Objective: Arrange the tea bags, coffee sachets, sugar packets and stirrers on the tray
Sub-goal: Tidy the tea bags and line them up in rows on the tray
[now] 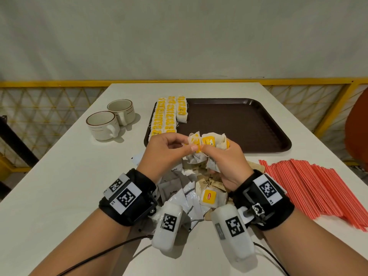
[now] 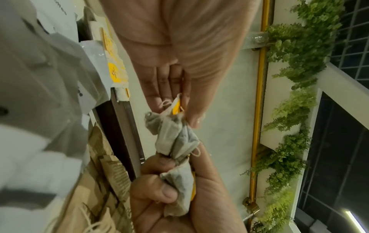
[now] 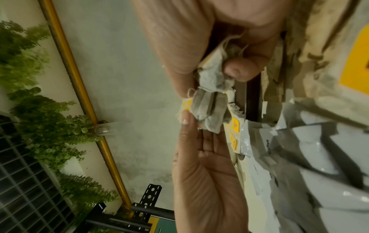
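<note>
Head view showed a white rectangular bench (image 1: pixel 59 176) from above, with the person's forearms reaching in from the near edge. At far left stood two cream ceramic cups with brown rims (image 1: pixel 111 119), just beside each other and apart from everything else, seemingly not part of the sorting. Next came a dark brown plastic tray (image 1: pixel 239 124); rows of white paper tea bags with yellow tags (image 1: pixel 169 114) filled only its left end, probably packed tight to leave room for the other items.

Above the tray's near edge, the left hand (image 1: pixel 165 150) pinched one tea bag by its yellow tag between thumb and fingertips. The right hand (image 1: pixel 225 166) was curled round a crumpled bunch of tea bags (image 1: pixel 209 150). The two hands met there, so the left appeared to be drawing a single bag free of tangled strings while the right anchored the rest.

Below the hands lay a loose heap of grey coffee sachets (image 1: pixel 175 194) and brown paper sugar packets (image 1: pixel 213 180), with one more tea bag (image 1: pixel 211 197) on top, not yet sorted. At right, a wide fan of thin red plastic stirrers (image 1: pixel 310 188) rested on the bench, untouched.

Behind the bench ran a yellow metal railing with mesh (image 1: pixel 49 104) and a plain pale wall. Both wrist views showed trailing green foliage (image 2: pixel 295 63) higher up that wall.
</note>
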`<control>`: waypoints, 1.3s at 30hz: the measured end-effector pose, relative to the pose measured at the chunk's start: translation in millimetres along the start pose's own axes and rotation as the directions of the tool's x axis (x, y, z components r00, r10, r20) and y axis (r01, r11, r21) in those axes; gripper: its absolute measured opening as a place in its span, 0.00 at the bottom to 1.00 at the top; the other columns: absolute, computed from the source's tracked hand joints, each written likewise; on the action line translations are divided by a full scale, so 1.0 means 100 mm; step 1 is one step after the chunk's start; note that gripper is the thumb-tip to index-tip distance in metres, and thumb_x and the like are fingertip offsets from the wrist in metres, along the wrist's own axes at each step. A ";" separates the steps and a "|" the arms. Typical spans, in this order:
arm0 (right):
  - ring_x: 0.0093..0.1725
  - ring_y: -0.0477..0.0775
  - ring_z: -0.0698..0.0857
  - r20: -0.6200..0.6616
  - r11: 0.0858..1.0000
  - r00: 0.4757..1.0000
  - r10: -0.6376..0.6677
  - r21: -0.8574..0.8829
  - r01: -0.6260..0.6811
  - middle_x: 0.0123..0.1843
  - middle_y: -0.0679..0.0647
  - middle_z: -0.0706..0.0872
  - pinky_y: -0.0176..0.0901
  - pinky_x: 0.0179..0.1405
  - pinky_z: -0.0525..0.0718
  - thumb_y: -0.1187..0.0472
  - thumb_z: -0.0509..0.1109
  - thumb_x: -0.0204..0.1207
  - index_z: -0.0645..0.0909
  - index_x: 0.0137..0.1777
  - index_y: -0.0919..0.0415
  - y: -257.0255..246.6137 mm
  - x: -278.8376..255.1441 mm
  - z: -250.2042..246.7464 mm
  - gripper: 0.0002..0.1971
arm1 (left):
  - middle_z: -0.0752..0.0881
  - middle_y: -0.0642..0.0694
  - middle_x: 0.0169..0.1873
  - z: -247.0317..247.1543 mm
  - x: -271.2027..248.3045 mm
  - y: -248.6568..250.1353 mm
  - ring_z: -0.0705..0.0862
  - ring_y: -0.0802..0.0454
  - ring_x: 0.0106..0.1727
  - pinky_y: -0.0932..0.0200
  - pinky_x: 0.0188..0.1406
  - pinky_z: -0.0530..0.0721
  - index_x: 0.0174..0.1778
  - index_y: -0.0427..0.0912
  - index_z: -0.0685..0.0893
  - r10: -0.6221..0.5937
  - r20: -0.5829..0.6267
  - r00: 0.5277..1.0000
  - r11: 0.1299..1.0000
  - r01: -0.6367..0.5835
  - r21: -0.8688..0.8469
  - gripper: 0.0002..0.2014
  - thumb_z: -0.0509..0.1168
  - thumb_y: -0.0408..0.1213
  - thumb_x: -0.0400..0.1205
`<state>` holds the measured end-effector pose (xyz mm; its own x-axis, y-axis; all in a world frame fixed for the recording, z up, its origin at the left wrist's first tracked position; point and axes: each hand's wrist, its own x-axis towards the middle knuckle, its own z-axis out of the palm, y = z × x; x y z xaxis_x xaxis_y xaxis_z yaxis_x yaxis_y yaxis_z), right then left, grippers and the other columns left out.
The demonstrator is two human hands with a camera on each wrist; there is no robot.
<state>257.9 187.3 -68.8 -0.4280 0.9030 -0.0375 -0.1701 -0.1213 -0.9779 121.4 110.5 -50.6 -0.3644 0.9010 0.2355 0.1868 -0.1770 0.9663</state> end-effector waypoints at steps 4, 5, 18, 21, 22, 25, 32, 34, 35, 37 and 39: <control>0.50 0.66 0.88 0.037 1.000 0.999 -0.016 -0.005 0.017 0.50 0.66 0.90 0.52 0.46 0.89 0.70 0.74 0.73 0.84 0.55 0.71 -0.04 0.02 -0.05 0.12 | 0.88 0.39 0.33 -0.03 0.04 -0.02 0.84 0.48 0.34 0.56 0.40 0.85 0.37 0.39 0.87 -0.007 -0.089 0.996 0.999 0.012 0.052 0.04 0.74 0.26 0.73; 0.53 0.67 0.88 0.059 0.999 0.997 -0.043 -0.009 0.043 0.51 0.66 0.90 0.54 0.52 0.88 0.70 0.75 0.72 0.84 0.56 0.71 -0.06 0.01 -0.06 0.12 | 0.87 0.40 0.32 -0.04 0.04 -0.02 0.84 0.48 0.34 0.58 0.39 0.85 0.36 0.39 0.87 -0.008 -0.106 0.994 0.999 0.013 0.051 0.05 0.73 0.26 0.73; 0.53 0.64 0.89 0.200 0.984 0.973 -0.118 -0.105 0.141 0.51 0.66 0.90 0.56 0.56 0.87 0.69 0.75 0.72 0.83 0.56 0.72 -0.19 -0.01 -0.16 0.13 | 0.90 0.45 0.42 -0.16 0.11 -0.02 0.86 0.50 0.45 0.51 0.54 0.85 0.43 0.44 0.88 0.026 -0.099 0.995 0.999 -0.023 0.032 0.11 0.69 0.22 0.76; 0.51 0.61 0.90 0.335 0.993 0.941 -0.048 -0.083 0.080 0.51 0.65 0.90 0.49 0.52 0.88 0.70 0.73 0.72 0.84 0.56 0.74 -0.24 -0.05 -0.16 0.13 | 0.87 0.47 0.36 -0.20 0.13 -0.03 0.85 0.52 0.39 0.51 0.49 0.85 0.49 0.45 0.84 0.035 -0.083 0.996 0.999 -0.032 0.037 0.14 0.70 0.21 0.75; 0.50 0.59 0.90 0.344 0.997 0.938 -0.031 -0.056 0.054 0.50 0.64 0.91 0.47 0.51 0.88 0.70 0.73 0.73 0.84 0.56 0.74 -0.23 -0.06 -0.15 0.13 | 0.87 0.48 0.34 -0.19 0.13 -0.03 0.86 0.53 0.37 0.53 0.47 0.85 0.50 0.44 0.83 0.028 -0.076 0.997 0.999 -0.027 0.018 0.15 0.71 0.20 0.74; 0.48 0.56 0.90 0.299 0.996 0.954 0.016 0.074 -0.040 0.50 0.64 0.90 0.46 0.48 0.89 0.71 0.70 0.74 0.83 0.56 0.74 -0.17 -0.06 -0.08 0.12 | 0.89 0.48 0.32 -0.15 0.11 -0.02 0.85 0.48 0.37 0.52 0.47 0.85 0.49 0.43 0.82 0.004 -0.036 0.999 1.000 -0.005 -0.008 0.16 0.72 0.19 0.72; 0.46 0.56 0.90 0.178 0.991 0.984 0.000 0.134 -0.025 0.48 0.61 0.91 0.49 0.46 0.90 0.69 0.69 0.76 0.85 0.54 0.68 -0.10 -0.06 0.00 0.08 | 0.88 0.45 0.31 -0.01 0.04 0.00 0.86 0.53 0.34 0.60 0.40 0.86 0.43 0.37 0.84 -0.004 -0.052 0.999 0.990 -0.004 -0.142 0.08 0.68 0.20 0.76; 0.43 0.55 0.91 0.152 0.986 0.988 0.005 0.162 -0.030 0.46 0.61 0.91 0.45 0.39 0.90 0.68 0.70 0.76 0.84 0.55 0.69 -0.11 -0.06 0.00 0.09 | 0.88 0.45 0.32 0.01 0.05 0.02 0.86 0.54 0.33 0.61 0.39 0.85 0.47 0.37 0.82 -0.022 -0.041 0.999 0.979 0.013 -0.205 0.05 0.67 0.24 0.78; 0.40 0.53 0.90 0.138 0.984 0.990 0.015 0.174 -0.039 0.45 0.60 0.91 0.41 0.33 0.88 0.68 0.70 0.76 0.84 0.56 0.69 -0.13 -0.06 0.00 0.10 | 0.89 0.46 0.33 0.01 0.05 0.02 0.87 0.53 0.35 0.60 0.41 0.84 0.51 0.39 0.81 -0.023 -0.024 0.999 0.978 0.018 -0.206 0.08 0.69 0.28 0.78; 0.37 0.52 0.89 0.117 0.983 0.992 0.037 0.175 -0.057 0.45 0.61 0.90 0.36 0.24 0.82 0.66 0.71 0.76 0.84 0.58 0.69 -0.14 -0.07 0.00 0.12 | 0.88 0.47 0.35 0.01 0.04 0.00 0.86 0.51 0.40 0.56 0.45 0.85 0.58 0.46 0.77 0.011 0.033 0.999 0.988 -0.006 -0.153 0.20 0.75 0.32 0.73; 0.38 0.55 0.87 0.122 0.986 0.990 0.063 0.149 -0.081 0.47 0.61 0.89 0.37 0.23 0.78 0.63 0.73 0.74 0.85 0.57 0.67 -0.14 -0.07 0.00 0.12 | 0.83 0.42 0.36 0.01 0.03 -0.02 0.82 0.48 0.40 0.53 0.44 0.83 0.59 0.53 0.73 0.068 0.071 0.995 0.995 -0.063 -0.075 0.26 0.76 0.32 0.70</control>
<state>263.3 182.7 -54.5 -0.5432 0.8364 -0.0741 -0.2649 -0.2544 -0.9301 120.6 113.8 -52.1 -0.2846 0.9127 0.2931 0.1404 -0.2627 0.9546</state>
